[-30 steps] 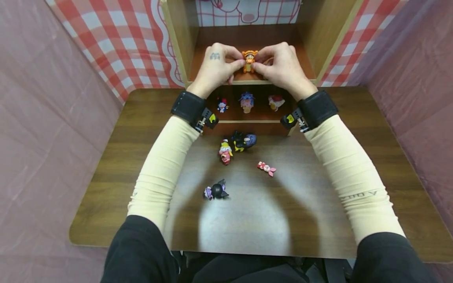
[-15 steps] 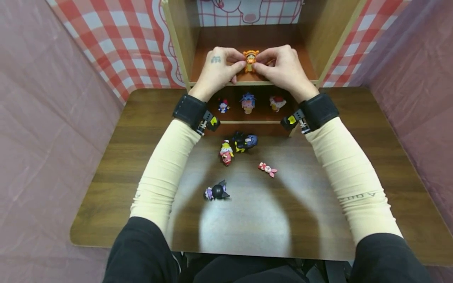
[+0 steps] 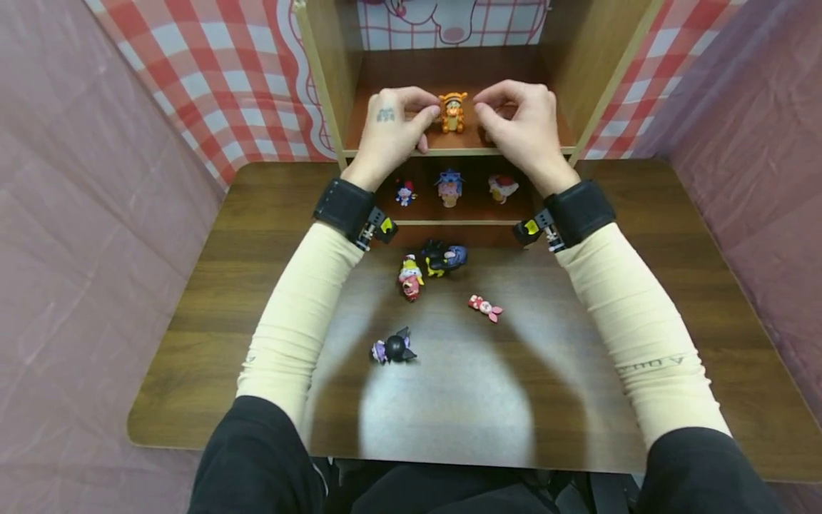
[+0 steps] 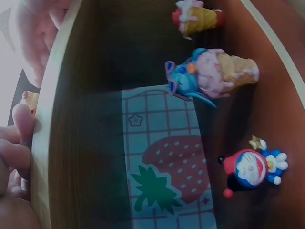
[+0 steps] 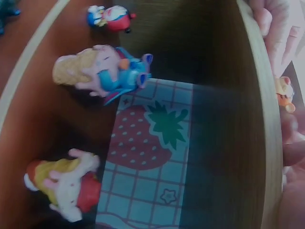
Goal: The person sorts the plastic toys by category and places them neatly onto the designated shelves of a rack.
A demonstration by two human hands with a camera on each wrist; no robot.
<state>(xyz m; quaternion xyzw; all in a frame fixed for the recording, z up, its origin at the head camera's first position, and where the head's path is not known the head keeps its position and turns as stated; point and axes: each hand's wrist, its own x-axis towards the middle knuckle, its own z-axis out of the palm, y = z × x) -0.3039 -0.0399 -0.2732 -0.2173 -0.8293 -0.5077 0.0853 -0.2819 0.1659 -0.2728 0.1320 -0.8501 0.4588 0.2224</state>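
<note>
The cabinet's (image 3: 334, 86) lower shelf (image 3: 474, 208) holds three figures (image 3: 449, 188); its upper shelf (image 3: 449, 68), an orange tiger (image 3: 452, 114), upright. The left hand's (image 3: 393, 127) bent fingers sit at its side, contact unclear; the right hand (image 3: 528, 130), loosely parted, grips nothing.

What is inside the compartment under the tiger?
A small blue figure, a blue figure on a cone, a white figure and a strawberry picture behind. From above, arms hide its ends.

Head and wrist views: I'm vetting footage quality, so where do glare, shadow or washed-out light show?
Head: white glare on the table, flanked by arm-shaped shadows; left wrist: hazy brightness pales the right hand; right wrist: the strawberry picture is dim, while the tiger looks pale near the bright edge.
</note>
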